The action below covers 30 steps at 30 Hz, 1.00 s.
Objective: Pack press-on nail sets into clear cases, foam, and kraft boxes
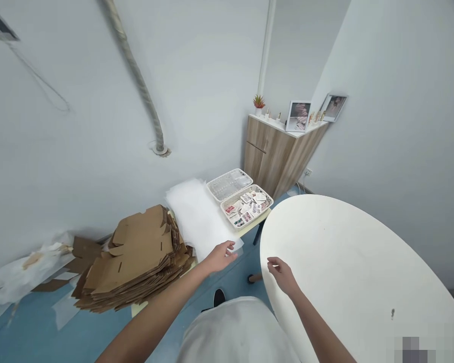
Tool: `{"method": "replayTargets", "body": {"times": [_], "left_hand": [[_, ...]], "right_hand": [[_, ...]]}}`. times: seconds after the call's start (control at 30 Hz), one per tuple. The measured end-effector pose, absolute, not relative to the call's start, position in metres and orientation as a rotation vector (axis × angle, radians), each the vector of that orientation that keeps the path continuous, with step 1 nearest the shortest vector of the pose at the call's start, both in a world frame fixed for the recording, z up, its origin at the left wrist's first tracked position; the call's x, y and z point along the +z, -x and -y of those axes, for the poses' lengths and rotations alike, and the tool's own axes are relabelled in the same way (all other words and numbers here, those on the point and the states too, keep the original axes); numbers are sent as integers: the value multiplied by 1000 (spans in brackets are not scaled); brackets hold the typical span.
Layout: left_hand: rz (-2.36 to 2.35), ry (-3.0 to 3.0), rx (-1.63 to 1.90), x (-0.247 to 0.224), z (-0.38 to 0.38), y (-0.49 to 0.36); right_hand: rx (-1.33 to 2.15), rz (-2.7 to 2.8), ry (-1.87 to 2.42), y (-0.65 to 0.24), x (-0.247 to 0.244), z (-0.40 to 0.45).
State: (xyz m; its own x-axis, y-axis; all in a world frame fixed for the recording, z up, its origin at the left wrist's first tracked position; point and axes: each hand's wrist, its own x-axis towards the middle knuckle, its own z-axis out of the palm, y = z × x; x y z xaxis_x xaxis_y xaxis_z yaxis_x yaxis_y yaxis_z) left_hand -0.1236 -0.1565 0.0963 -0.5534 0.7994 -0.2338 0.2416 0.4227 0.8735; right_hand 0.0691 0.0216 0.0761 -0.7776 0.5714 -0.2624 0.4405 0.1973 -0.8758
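Observation:
My left hand (220,257) reaches forward over the near corner of a stack of thin white sheets (202,217). Its fingers are spread a little and it holds nothing. Over the left edge of a white round-ended table (333,252) is my right hand (283,275), its fingers loosely bent with nothing visible in them. Beyond my left hand, a white basket (222,205) contains several small cards with colourful pieces on them. Behind it sits a second white basket (212,187) with clear plastic packets (230,184) inside.
Flattened brown cardboard boxes (139,252) are piled at left, beside crumpled white wrapping (30,267) on the blue floor (34,338). A wooden cabinet (272,156) in the corner bears picture frames (298,116) and a small potted plant (259,103). A small dark object (392,313) lies on the table.

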Motion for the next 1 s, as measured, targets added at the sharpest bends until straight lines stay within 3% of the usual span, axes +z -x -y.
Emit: {"method": "replayTargets", "body": {"times": [0.4, 1.0], "left_hand": [[-1973, -807, 1099, 88, 141, 191], [-1950, -254, 1153, 54, 55, 272]], "right_hand": [[1649, 2426, 942, 3, 75, 1], [1868, 2425, 894, 164, 31, -82]]}}
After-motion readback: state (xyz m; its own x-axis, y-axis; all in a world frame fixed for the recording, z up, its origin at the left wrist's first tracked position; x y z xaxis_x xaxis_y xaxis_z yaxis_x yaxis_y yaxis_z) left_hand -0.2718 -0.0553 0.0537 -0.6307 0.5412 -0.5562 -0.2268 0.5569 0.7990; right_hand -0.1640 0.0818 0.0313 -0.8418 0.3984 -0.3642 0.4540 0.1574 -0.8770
